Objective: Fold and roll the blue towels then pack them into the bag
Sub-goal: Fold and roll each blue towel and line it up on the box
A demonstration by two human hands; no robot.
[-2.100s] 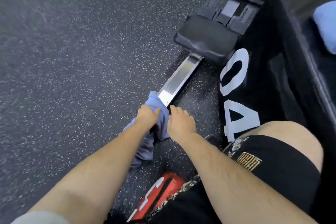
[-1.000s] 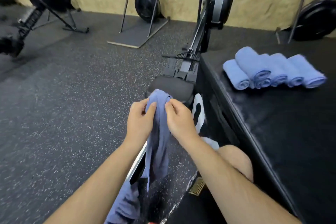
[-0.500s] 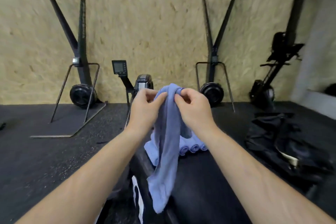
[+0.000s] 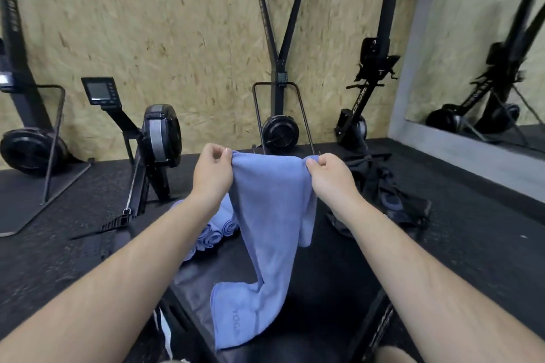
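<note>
Blue towel (image 4: 272, 215), unfolded, hanging lengthwise down the centre of the frame, top edge stretched level between two pinched corners, lower end bent and lying on the black table (image 4: 330, 283) at lower centre, small lettering showing near the hem. Rolled blue towels (image 4: 213, 234), side by side in a short row left of centre, resting on the same table, partly hidden. Black bag (image 4: 392, 200), slumped and crumpled, right of centre.

Gym interior: rowing machine (image 4: 153, 141) with raised monitor (image 4: 100, 91) on speckled black rubber flooring (image 4: 59, 215), more fan-wheel machines (image 4: 280, 130) parked upright against a chipboard wall (image 4: 177, 23), wall mirror (image 4: 486, 53) at right.
</note>
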